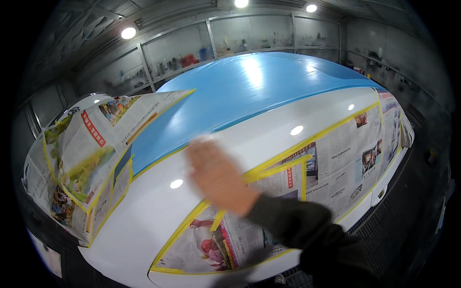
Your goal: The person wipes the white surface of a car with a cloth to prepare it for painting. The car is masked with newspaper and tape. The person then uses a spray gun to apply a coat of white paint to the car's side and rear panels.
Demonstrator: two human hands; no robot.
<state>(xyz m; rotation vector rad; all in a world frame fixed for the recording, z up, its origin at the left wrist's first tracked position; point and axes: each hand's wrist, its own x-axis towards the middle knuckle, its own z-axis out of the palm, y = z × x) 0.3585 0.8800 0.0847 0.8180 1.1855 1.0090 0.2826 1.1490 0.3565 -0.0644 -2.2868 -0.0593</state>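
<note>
No packages, labels, signs or screens (newspaper masking only)

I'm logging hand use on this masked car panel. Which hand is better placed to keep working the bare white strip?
Probably the right hand: it already lies flat, motion-blurred, on the white panel beside the yellow tape. No left hand is in view.
</note>
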